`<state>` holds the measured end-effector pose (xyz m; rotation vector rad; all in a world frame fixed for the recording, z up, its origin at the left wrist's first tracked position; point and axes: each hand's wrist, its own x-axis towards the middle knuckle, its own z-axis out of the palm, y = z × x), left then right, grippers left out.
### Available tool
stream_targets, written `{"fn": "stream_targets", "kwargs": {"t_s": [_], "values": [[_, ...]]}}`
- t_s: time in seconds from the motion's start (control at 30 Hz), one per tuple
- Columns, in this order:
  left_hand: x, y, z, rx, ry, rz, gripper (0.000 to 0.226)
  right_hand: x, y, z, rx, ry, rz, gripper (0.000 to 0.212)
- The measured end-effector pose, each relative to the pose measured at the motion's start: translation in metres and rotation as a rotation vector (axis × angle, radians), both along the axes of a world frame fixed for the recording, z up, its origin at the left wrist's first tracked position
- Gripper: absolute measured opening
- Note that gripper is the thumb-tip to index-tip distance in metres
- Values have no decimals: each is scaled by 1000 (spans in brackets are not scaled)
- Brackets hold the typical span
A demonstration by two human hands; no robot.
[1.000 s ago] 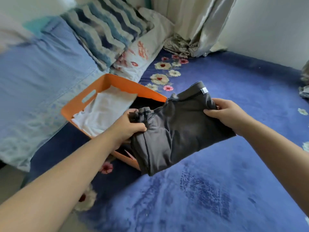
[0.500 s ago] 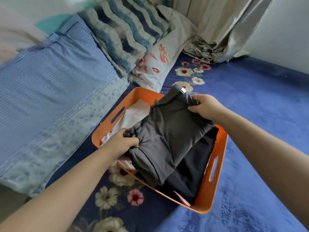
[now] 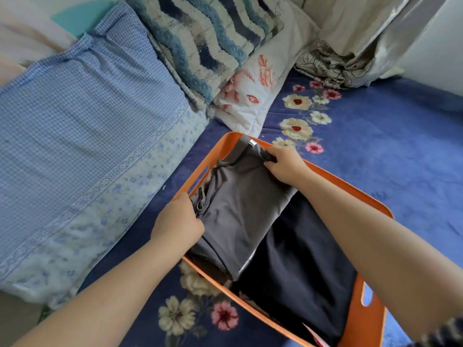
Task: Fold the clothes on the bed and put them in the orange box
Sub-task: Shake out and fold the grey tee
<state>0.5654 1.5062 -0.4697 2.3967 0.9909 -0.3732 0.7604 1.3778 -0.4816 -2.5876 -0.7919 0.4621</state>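
Blue floral bedspread (image 3: 390, 136), stacked pillows (image 3: 82, 136), perhaps curtain (image 3: 355, 26)

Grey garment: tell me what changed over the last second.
The folded grey garment went from held above the bed beside the orange box down into it, onto the left side beside the dark clothes. The left hand and right hand grip it throughout. The box stayed on the bed.

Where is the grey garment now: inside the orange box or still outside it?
Inside. The grey garment lies folded within the orange box, beside dark clothes; both hands grip its ends.
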Motion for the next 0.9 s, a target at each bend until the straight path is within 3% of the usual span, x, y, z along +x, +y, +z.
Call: {"fn": "stream_targets", "kwargs": {"t_s": [0.2,0.27,0.33,0.4,0.43,0.5,0.57,0.7,0.8,0.9], "values": [[-5,-3,0,215,60,-78,25,0,0,-16,101,-49,-10,16],[-3,-7,-1,322,184,-182,32,-2,0,-20,-9,-73,10,19],[-2,-12,0,457,262,-275,41,-10,1,-22,-183,-222,71,28],[0,-19,1,617,98,-320,45,-17,-1,-22,-182,-491,166,34],[1,-24,0,677,-60,-342,35,-19,-2,-23,-101,-621,221,34],[1,-37,-4,651,-299,-414,22,-19,-4,-27,77,-765,340,32],[0,-54,-15,482,-288,-454,37,-16,-7,-28,90,-715,462,35],[9,-68,-31,289,107,-411,86,-14,-3,-24,-183,-444,635,57],[13,-63,-42,215,249,-349,87,-11,4,-37,-323,-289,622,52],[14,-63,-49,150,294,-310,94,-8,6,-50,-284,-196,588,68]]}}
